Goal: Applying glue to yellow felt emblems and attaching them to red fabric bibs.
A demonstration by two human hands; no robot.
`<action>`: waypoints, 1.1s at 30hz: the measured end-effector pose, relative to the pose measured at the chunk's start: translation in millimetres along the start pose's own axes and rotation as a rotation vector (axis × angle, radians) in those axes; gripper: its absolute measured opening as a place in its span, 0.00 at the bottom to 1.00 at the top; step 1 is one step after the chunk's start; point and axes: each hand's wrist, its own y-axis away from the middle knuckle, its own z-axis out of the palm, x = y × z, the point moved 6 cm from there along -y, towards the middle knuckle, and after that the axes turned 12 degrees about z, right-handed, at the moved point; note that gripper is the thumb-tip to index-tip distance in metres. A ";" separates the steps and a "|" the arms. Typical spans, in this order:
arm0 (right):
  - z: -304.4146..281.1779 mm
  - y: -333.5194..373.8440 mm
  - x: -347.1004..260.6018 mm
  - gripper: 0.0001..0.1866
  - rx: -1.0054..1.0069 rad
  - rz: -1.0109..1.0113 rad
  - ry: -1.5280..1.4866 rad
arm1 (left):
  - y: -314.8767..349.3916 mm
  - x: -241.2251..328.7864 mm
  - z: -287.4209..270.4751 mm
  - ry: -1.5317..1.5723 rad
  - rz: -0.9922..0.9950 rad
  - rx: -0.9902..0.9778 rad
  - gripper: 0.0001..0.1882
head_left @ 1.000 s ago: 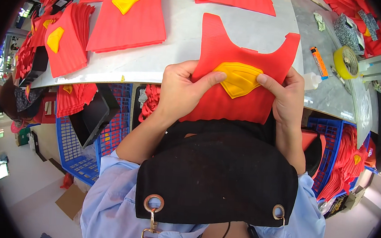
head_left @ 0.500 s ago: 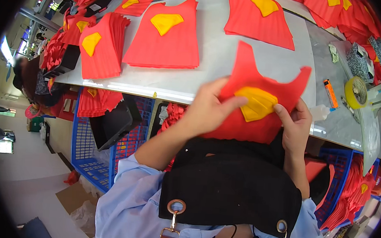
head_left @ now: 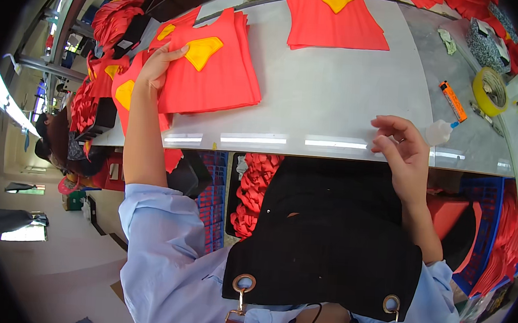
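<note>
My left hand [head_left: 160, 66] is at the left edge of a stack of red vest-shaped fabric pieces on the table. It grips the top red vest-shaped piece [head_left: 216, 89], thumb on top beside its yellow shield-like patch [head_left: 203, 51]. Those fingertips are partly hidden. Over the table's front edge hovers my right hand [head_left: 401, 144], its fingers loosely bent and apart with nothing in them. Just beyond it lies a small white bottle [head_left: 438, 133] with a blue tip.
Another red stack [head_left: 337, 29] lies at the back. An orange box cutter [head_left: 453, 102] and a yellow tape roll [head_left: 490, 92] are on the right. Blue crates [head_left: 211, 200] with red pieces stand below the table. A person is at the far left.
The red piece held by both hands over my lap has gone to the left stack with my left hand. My right hand has let go of it. The view has shifted.
</note>
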 end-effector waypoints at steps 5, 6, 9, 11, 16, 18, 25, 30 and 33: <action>5.0 14.9 -8.2 0.12 0.000 -0.149 0.305 | -8.4 3.9 -12.3 -0.355 0.063 0.014 0.27; 5.1 17.7 -10.3 0.12 0.018 -0.208 0.371 | -9.3 10.4 -17.3 -0.583 0.142 0.073 0.30; 0.5 18.6 -14.2 0.10 0.070 -0.331 0.498 | -5.1 29.3 -5.7 -0.909 0.250 0.138 0.33; -2.8 18.5 -19.4 0.09 0.128 -0.463 0.624 | -3.3 41.0 6.9 -1.103 0.305 0.161 0.35; 0.5 11.1 -18.1 0.09 0.163 -0.445 0.670 | -24.1 59.4 92.1 -0.793 0.655 -0.047 0.35; 4.0 13.3 -19.1 0.09 0.164 -0.514 0.782 | -30.7 50.5 162.3 -0.644 0.547 -0.219 0.37; 13.2 16.0 -16.4 0.11 0.201 -0.723 0.928 | -121.0 3.1 245.4 -0.793 0.298 -0.178 0.48; 8.6 17.9 -16.0 0.11 0.220 -0.742 0.963 | -118.9 30.4 275.0 -0.738 0.146 -0.236 0.42; 8.0 18.0 -15.4 0.11 0.221 -0.747 0.968 | -105.9 44.2 296.4 -0.486 0.121 -0.226 0.19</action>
